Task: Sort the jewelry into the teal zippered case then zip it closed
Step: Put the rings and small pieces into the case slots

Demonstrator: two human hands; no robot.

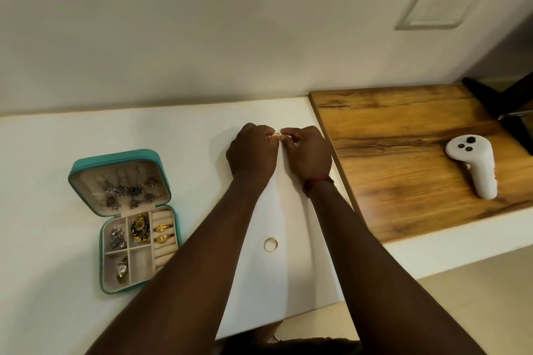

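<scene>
Near the table's back edge, left hand and right hand are both pinching 1 gold ring, likely needing a firm 1-hand grip before the teal case.

Teal case, seemingly red wristband

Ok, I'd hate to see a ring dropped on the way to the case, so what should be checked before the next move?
1. Case open, lid laid back: ok.
2. Gold piece pinched between the fingertips of left hand and right hand: ok.
3. Whether that piece is a ring or an earring: cannot tell.
4. Free ring rolls below the seated rings: ok.
5. Loose ring lying on the table, not yet packed: not ok.
</scene>
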